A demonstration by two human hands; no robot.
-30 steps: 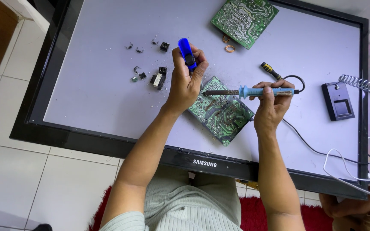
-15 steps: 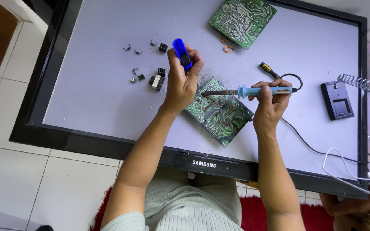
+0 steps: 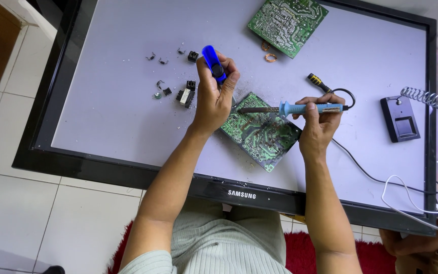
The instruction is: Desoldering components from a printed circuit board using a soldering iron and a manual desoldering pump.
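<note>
My left hand (image 3: pixel 214 99) grips a blue desoldering pump (image 3: pixel 212 62), its upper end pointing up and away from me, at the left edge of a green circuit board (image 3: pixel 259 132). That board lies flat on a large flat screen panel (image 3: pixel 102 101) laid face up. My right hand (image 3: pixel 318 124) holds a soldering iron with a light blue handle (image 3: pixel 307 108) level over the board. Its dark tip (image 3: pixel 247 110) points left toward the left hand, just above the board.
A second green circuit board (image 3: pixel 287 20) lies at the far edge, with two copper rings (image 3: pixel 270 57) beside it. Several small loose components (image 3: pixel 183 95) sit left of my left hand. A black soldering iron stand with a coil (image 3: pixel 401 119) is at right. Cables (image 3: pixel 381 182) trail to the right.
My left hand has tilted the blue pump slightly and shifted a little left. The soldering iron stays level over the board, nearly unmoved.
</note>
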